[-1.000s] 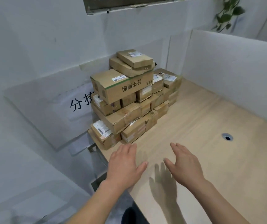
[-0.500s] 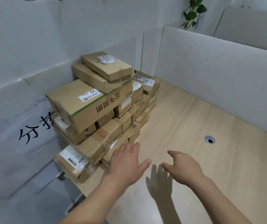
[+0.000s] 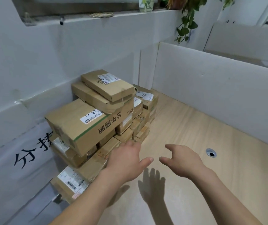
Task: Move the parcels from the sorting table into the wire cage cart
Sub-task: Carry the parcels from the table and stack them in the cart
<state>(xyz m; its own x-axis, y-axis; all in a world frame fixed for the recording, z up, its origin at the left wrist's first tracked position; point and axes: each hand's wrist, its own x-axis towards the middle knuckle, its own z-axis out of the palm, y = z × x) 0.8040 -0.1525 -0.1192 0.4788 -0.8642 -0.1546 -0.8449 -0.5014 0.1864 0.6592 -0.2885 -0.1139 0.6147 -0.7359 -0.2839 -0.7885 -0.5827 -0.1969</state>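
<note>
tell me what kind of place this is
Probably a parcel sorting station: a pile of taped brown cardboard boxes with shipping labels sits on a pale wooden table walled by white partition boards.

Brown parcels (image 3: 97,120), green-striped one; pale wood table (image 3: 195,159).

parcels (image 3: 97,120): brown corrugated cardboard, matt, creased + dented; clear tape strips, slightly shiny
big box (image 3: 81,125): matt cardboard, green printed stripe, black print
labels (image 3: 72,181): white paper stickers w/ barcodes, smooth
sorting table (image 3: 195,184): pale wood-look laminate, smooth, low sheen, fine grain lines
grommet (image 3: 210,153): far right of top, silver metal ring, glossy
partitions (image 3: 219,95): white panels, matt, smooth
left sheet (image 3: 5,151): translucent plastic film w/ black characters, dull sheen
</note>
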